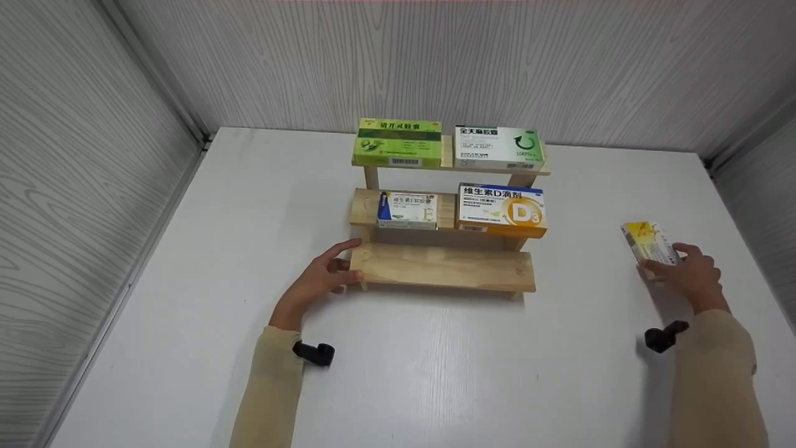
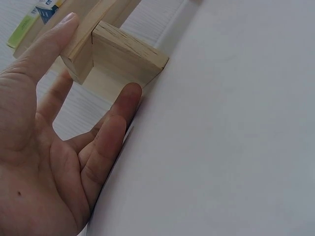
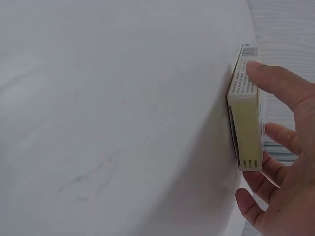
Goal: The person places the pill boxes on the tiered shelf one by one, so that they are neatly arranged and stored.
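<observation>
A wooden three-step display rack (image 1: 444, 266) stands on the white table. At its lowest step's left end, my left hand (image 1: 320, 274) grips the board between thumb and index finger. In the left wrist view the thumb (image 2: 59, 42) lies against the board's edge, with the other fingers loosely bent below. Off to the right, my right hand (image 1: 691, 277) holds a yellow-and-white medicine box (image 1: 650, 242) by its sides. The right wrist view shows the thumb on the printed side of this box (image 3: 247, 130) and fingers at the opposite side. Whether the box touches the table cannot be told.
On the top step sit a green medicine box (image 1: 398, 143) and a white-and-green one (image 1: 497, 148). The middle step bears a small white vitamin E box (image 1: 407, 210) and a white-and-orange vitamin D box (image 1: 502, 210). Grey wood-grain panels (image 1: 398, 62) enclose the table.
</observation>
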The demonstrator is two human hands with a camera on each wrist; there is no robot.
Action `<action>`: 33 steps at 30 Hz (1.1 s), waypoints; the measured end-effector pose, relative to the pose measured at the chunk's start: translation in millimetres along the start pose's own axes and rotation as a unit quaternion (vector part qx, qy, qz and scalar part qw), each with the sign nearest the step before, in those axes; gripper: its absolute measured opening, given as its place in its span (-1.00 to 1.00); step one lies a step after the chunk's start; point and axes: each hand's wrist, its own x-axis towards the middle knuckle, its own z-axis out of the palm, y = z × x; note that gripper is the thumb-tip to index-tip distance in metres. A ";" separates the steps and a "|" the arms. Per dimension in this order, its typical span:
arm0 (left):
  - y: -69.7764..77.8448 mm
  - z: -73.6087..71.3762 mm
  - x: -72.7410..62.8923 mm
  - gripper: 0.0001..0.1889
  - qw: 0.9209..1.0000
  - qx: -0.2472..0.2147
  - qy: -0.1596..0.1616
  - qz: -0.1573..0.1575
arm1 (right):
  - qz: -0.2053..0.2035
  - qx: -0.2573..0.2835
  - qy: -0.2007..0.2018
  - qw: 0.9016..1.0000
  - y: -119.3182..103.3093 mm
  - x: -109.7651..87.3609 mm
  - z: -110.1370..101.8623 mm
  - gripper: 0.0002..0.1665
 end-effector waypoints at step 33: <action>-22.6 -2.4 14.6 -0.23 1.000 0.006 0.004 0.000 | -0.128 0.024 0.094 0.987 -49.6 -21.0 -37.3 -0.02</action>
